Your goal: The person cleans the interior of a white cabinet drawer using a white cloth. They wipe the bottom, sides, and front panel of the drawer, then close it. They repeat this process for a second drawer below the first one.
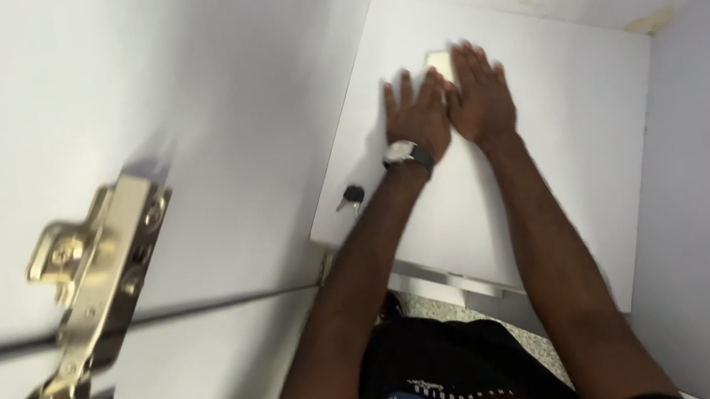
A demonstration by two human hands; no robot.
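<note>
Both hands lie flat and spread on the white panel, side by side, thumbs touching. A small pale tag peeks out just beyond the fingertips, nearer the right hand than the left hand. A key sits at the panel's left edge.

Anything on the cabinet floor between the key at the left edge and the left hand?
Nothing: in the head view, only bare white cabinet floor separates the key from the left hand, apart from the left wrist with its watch.

Both arms stretched forward, left hand and right hand flat, touching
</note>
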